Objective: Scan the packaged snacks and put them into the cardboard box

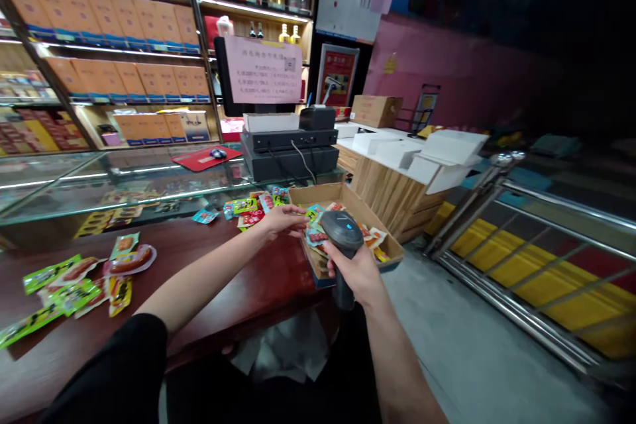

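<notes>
My right hand (358, 270) is wrapped round the handle of a dark grey barcode scanner (342, 230) with a small blue light on top. The scanner is in front of an open cardboard box (358, 202) holding several small snack packets (318, 215), and hides part of them. Close to the box's left side, my left hand (283, 222) has its fingers stretched out, with nothing seen in them. Just behind that hand lies a pile of colourful snack packets (251, 207). Farther left on the red-brown counter rests another group of packets (74, 288), green, yellow and clear.
A glass display case (124, 175) runs behind the counter (218, 265). Beyond it stand a monitor (221, 79) with a pink notice and a black cash drawer (293, 162). To the right are a wooden cabinet (382, 189) and a metal railing (556, 195).
</notes>
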A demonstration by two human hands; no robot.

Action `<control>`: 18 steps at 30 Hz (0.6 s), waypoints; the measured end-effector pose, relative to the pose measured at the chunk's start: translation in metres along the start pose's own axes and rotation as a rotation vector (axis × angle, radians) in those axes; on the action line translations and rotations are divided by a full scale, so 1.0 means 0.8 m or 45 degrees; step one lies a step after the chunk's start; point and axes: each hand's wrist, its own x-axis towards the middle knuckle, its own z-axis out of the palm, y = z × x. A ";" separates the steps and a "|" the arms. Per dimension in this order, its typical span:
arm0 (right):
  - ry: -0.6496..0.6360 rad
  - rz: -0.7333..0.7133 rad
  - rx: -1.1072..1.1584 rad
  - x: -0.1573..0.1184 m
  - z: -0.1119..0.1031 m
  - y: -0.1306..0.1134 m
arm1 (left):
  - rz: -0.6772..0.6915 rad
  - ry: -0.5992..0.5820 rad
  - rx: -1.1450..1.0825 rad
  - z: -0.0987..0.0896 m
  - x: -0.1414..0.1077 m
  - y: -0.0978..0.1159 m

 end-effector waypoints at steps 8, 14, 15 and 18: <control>-0.261 -0.024 -0.138 0.024 0.099 0.017 | 0.031 0.343 0.015 -0.151 -0.054 -0.017; -0.456 0.055 -0.090 0.038 0.174 0.029 | -0.010 0.566 0.000 -0.249 -0.084 -0.032; -0.469 0.075 -0.079 0.041 0.184 0.032 | -0.021 0.592 -0.003 -0.262 -0.086 -0.033; -0.512 0.091 -0.058 0.050 0.210 0.039 | -0.045 0.663 -0.017 -0.298 -0.085 -0.037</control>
